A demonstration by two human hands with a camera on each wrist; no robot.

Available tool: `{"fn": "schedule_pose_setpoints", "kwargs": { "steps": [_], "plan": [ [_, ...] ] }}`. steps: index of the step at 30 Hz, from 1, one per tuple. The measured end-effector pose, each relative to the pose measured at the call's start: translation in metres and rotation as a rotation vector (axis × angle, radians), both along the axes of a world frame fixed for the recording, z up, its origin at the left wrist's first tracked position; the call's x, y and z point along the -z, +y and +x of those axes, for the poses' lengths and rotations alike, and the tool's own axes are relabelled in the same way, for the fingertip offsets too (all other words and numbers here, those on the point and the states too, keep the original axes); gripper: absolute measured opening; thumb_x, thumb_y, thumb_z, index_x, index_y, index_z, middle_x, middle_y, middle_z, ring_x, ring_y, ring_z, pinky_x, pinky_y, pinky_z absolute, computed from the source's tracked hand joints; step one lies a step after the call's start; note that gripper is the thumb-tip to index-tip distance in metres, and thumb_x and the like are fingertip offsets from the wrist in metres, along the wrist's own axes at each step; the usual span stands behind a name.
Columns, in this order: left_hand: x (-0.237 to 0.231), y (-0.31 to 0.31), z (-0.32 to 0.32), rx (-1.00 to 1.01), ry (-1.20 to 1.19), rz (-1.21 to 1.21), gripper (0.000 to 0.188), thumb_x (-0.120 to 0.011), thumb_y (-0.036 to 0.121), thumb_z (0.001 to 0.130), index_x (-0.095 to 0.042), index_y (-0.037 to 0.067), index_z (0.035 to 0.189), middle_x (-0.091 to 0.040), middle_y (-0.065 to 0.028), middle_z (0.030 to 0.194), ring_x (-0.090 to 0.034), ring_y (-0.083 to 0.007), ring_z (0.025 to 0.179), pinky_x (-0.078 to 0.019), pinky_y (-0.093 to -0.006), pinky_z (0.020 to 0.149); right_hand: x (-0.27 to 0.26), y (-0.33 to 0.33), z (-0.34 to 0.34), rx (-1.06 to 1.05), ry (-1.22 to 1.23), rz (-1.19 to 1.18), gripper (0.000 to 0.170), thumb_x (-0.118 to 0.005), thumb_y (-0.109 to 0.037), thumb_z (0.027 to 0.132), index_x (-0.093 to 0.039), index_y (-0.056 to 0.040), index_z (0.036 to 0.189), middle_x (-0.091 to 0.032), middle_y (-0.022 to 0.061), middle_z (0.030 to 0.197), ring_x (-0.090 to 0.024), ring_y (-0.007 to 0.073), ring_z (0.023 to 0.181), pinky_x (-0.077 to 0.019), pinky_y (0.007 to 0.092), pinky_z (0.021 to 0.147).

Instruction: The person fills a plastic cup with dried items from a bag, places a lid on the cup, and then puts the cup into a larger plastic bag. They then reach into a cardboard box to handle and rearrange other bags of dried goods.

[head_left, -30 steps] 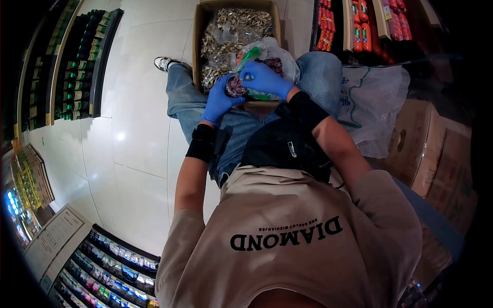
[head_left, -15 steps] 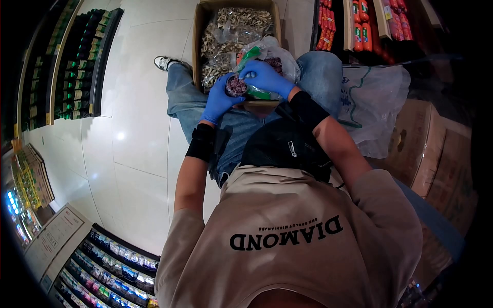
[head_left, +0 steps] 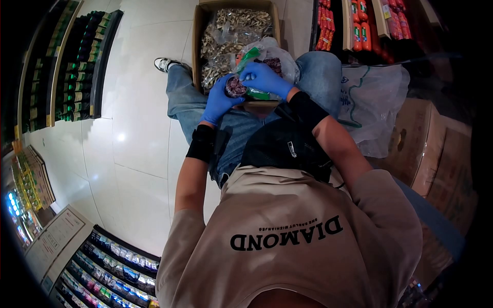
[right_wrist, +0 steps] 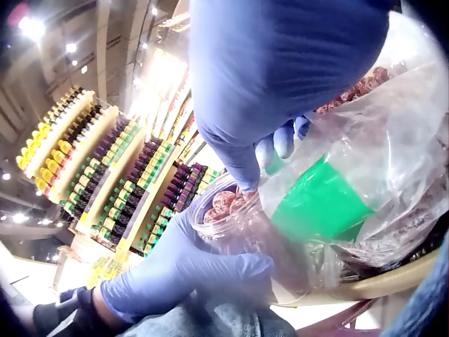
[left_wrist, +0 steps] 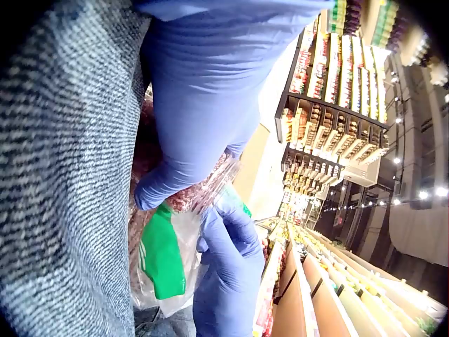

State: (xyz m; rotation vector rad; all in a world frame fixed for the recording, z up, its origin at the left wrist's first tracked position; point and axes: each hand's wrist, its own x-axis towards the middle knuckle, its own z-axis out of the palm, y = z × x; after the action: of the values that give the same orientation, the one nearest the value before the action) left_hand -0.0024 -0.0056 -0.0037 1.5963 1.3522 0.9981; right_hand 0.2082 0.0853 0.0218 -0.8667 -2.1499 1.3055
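In the head view my blue-gloved left hand (head_left: 219,100) grips a clear plastic jar (right_wrist: 235,225) round its side. Wrinkled, reddish-purple dried fruits (head_left: 235,87) fill it up to the rim. My gloved right hand (head_left: 267,79) is at the jar's mouth, fingers bent; in the right wrist view one fingertip touches the fruit just inside the rim. I cannot tell if it pinches a piece. Beside the jar lies a clear plastic bag (right_wrist: 414,140) with a green patch (right_wrist: 323,200) and more such fruit inside, partly under my right hand.
A cardboard box (head_left: 196,46) between the knees holds the bag and clear bags of dried, sliced mushroom-like pieces (head_left: 241,23). Shelves of bottles (head_left: 84,66) stand left, red packaged sausages (head_left: 362,31) at upper right. A plastic bag (head_left: 377,102) and cartons (head_left: 418,138) lie right.
Hardly anything moves. The right hand stays at the jar's mouth with a slight shift of its fingers, and the left hand keeps holding the jar in place.
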Motion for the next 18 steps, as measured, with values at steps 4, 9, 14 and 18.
{"fn": "schedule_pose_setpoints", "kwargs": {
  "steps": [4, 9, 14, 18],
  "plan": [
    [-0.001, -0.001, 0.000, 0.001, 0.026, -0.017, 0.078, -0.090, 0.009, 0.065, -0.056, 0.002, 0.135, -0.063, -0.0127, 0.127, -0.062, -0.0222, 0.118, -0.0492, -0.0356, 0.104, 0.003, 0.001, 0.001, 0.021, -0.040, 0.004, 0.016, -0.077, -0.014, 0.085, -0.074, -0.0060, 0.099, -0.066, 0.0067, 0.090, -0.063, 0.0161, 0.078, -0.0514, 0.0312, 0.073],
    [0.005, 0.000, 0.000, -0.004, -0.012, -0.013, 0.080, -0.091, 0.014, 0.062, -0.057, 0.002, 0.133, -0.063, -0.0152, 0.126, -0.063, -0.0274, 0.117, -0.0494, -0.0375, 0.103, -0.003, -0.001, -0.001, 0.031, 0.006, 0.080, 0.015, -0.075, -0.015, 0.087, -0.073, -0.0050, 0.098, -0.067, 0.0069, 0.090, -0.061, 0.0166, 0.075, -0.0507, 0.0313, 0.071],
    [-0.002, -0.001, 0.000, -0.008, 0.042, 0.014, 0.078, -0.090, 0.010, 0.064, -0.057, 0.002, 0.134, -0.063, -0.0133, 0.127, -0.062, -0.0240, 0.117, -0.0491, -0.0360, 0.104, -0.013, -0.002, 0.000, 0.123, -0.054, -0.116, 0.016, -0.072, -0.017, 0.086, -0.074, -0.0026, 0.094, -0.068, 0.0122, 0.090, -0.068, 0.0284, 0.081, -0.0541, 0.0368, 0.076],
    [-0.008, -0.001, 0.001, -0.006, 0.052, -0.004, 0.079, -0.091, 0.012, 0.063, -0.057, 0.001, 0.134, -0.064, -0.0144, 0.126, -0.063, -0.0251, 0.117, -0.0492, -0.0366, 0.103, -0.002, 0.000, 0.001, 0.066, -0.010, 0.015, 0.015, -0.073, -0.016, 0.084, -0.074, -0.0036, 0.093, -0.068, 0.0125, 0.089, -0.068, 0.0300, 0.082, -0.0540, 0.0379, 0.076]
  ]
}}
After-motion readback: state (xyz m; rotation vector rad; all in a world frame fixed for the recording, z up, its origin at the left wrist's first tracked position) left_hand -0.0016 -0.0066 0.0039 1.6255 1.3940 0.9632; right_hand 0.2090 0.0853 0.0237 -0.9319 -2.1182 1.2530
